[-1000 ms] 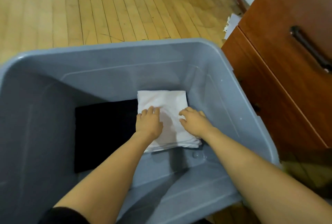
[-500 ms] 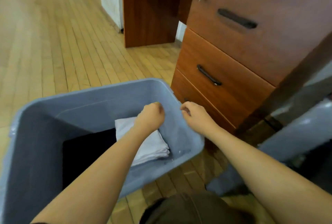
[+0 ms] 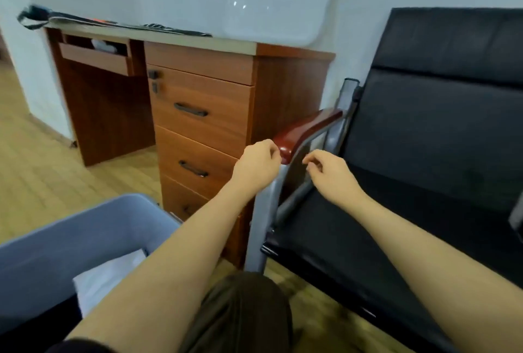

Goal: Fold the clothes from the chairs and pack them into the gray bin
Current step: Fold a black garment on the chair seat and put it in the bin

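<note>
both hands are hovering with loosely curled fingers, grasping nothing: the left hand (image 3: 259, 167) beside the black chair's (image 3: 430, 137) armrest (image 3: 307, 132), the right hand (image 3: 332, 176) over its seat. the gray bin (image 3: 85, 228) is sitting lower left, holding folded white clothes (image 3: 109, 277).

Wooden floor (image 3: 51, 180) carries the gray bin (image 3: 56, 253), desk (image 3: 203, 126) and chair (image 3: 424, 154)

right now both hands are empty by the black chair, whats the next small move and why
Probably look along the black chair for the next garment. Both the left hand and right hand hold nothing, a folded white cloth already lies in the gray bin, and the visible seat shows no clothes.
</note>
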`<state>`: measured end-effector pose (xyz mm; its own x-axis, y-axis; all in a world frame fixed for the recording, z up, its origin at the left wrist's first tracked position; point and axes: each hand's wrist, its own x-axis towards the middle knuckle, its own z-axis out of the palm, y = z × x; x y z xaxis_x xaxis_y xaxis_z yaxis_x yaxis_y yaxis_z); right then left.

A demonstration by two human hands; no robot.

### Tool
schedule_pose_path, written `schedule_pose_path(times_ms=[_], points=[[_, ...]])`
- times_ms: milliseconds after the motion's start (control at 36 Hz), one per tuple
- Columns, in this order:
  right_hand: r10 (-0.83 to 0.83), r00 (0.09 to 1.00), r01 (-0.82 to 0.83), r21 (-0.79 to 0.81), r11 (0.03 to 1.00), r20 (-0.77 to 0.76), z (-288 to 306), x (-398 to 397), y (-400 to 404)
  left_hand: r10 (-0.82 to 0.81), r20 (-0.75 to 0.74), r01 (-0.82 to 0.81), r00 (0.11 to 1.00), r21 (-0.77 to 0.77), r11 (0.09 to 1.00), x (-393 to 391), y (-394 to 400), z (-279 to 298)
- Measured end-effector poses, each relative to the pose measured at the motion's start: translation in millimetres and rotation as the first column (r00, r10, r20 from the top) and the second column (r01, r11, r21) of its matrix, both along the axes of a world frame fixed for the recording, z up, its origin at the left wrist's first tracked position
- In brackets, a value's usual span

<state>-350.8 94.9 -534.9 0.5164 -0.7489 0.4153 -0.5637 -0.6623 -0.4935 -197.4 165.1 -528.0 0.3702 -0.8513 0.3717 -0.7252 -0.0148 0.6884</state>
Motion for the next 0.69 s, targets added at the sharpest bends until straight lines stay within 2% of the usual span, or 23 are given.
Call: schedule_pose_path(times_ms=[167,389,556,694], points=[[-0.297,0.952,0.299,-0.015,0.954,0.072,7,-113,1,-0.137,0.046,0.138,0.990,-0.039,0.990,-102,-36,12],[-0.606,0.782,0.610,0.017,0.792,0.144,-11,-255,-4,-0.422,0.014,0.421,0.907,0.038,0.906,-244,-80,3],[-0.762,0.647,0.762,-0.041,0.646,0.020,-30,-355,-13,-0.609,-0.030,0.609,0.793,0.082,0.789,-349,-111,-14],[-0.863,0.490,0.854,-0.128,0.504,-0.122,-42,-434,-27,-0.715,-0.024,0.712,0.699,0.108,0.693,-432,-136,-25]])
